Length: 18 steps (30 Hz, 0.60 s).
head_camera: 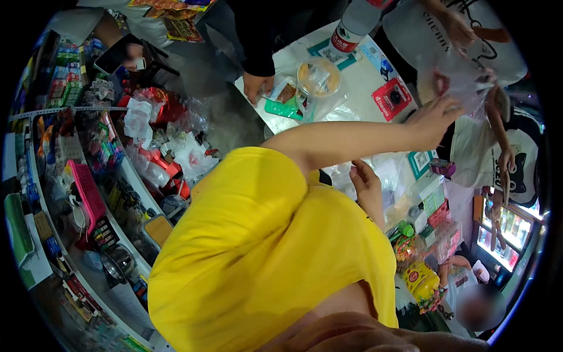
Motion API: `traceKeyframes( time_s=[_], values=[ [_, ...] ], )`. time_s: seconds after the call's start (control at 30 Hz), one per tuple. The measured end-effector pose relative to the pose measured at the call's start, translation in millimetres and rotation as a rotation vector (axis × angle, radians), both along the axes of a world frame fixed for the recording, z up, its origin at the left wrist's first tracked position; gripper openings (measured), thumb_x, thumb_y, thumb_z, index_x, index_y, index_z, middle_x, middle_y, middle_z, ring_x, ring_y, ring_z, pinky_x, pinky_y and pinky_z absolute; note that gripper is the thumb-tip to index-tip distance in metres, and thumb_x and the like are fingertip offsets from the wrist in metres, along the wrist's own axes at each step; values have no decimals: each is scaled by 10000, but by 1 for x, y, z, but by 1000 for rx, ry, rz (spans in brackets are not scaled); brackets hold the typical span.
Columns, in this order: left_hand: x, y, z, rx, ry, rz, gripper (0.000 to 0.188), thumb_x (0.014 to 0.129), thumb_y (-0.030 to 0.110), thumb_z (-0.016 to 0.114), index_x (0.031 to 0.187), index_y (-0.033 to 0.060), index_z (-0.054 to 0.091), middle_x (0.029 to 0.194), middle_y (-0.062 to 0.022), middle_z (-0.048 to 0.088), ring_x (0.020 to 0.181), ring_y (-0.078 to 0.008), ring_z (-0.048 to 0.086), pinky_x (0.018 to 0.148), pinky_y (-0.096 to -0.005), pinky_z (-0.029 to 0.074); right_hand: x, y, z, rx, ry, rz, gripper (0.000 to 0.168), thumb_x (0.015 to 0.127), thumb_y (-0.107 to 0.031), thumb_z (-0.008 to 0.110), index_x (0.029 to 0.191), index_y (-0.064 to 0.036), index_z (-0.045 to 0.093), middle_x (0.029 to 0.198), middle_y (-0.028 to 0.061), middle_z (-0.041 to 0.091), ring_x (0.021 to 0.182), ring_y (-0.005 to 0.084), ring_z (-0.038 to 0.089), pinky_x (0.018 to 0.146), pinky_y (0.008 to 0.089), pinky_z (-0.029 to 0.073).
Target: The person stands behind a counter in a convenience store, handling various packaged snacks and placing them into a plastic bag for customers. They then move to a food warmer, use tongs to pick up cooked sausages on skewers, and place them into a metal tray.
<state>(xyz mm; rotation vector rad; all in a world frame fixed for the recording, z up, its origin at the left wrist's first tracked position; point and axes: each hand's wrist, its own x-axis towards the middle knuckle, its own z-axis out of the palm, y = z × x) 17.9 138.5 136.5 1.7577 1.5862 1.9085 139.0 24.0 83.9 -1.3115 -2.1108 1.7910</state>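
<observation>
My left hand [433, 121] reaches across the counter, its fingers at the edge of a clear plastic bag [455, 81]. Whether they grip the bag is hard to tell. Other people's hands are close to that bag on the far side. Near my chest, my right hand [369, 189] is raised beside thin plastic bags [393, 169], fingers slightly apart and nothing visible in them. On the white counter [290, 55] sit a lidded round tub [319, 77] wrapped in plastic and a green packet [281, 108]. A large bottle [354, 24] with a red label stands beyond them.
Another person's hand [257, 86] rests at the counter's edge. A red printed card [391, 99] and a small purple box [442, 167] lie on the counter. Yellow-labelled jugs [420, 279] stand to the right. Crowded shelves [127, 171] and a pink basket [85, 193] are behind me.
</observation>
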Motion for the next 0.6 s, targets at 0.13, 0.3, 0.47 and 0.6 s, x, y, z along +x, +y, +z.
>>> traceKeyframes(
  time_s=[0.13,0.3,0.47,0.6],
  values=[
    [-33,-92,-63,-303,-30,-209,412,759,12,489,1149,144,514,1120,-139,472,1049,-319,472,885,-381,407,9,7,-17,1,5,34,349,869,-130,533,1180,23,491,1109,103,567,1012,162,532,880,267,399],
    [-92,-214,-176,-832,-96,240,527,750,62,550,1243,20,367,1097,-194,476,910,-341,538,770,-378,457,14,-2,-31,20,-8,70,361,834,-135,568,1163,4,514,1062,150,592,965,221,568,845,302,432],
    [-127,-231,-188,-1471,-111,88,761,741,201,613,1338,-29,199,1190,-266,450,1007,-391,526,844,-428,433,-7,-3,-19,150,-90,295,361,823,-150,573,1148,0,525,1078,192,578,991,298,562,819,334,445],
    [-114,-212,-166,-1243,-214,182,773,731,228,635,1321,-37,213,1213,-270,438,1064,-387,492,874,-418,414,-19,-3,-7,218,-39,340,377,814,-176,584,1142,0,529,1085,197,571,969,317,569,830,358,450]
  ],
)
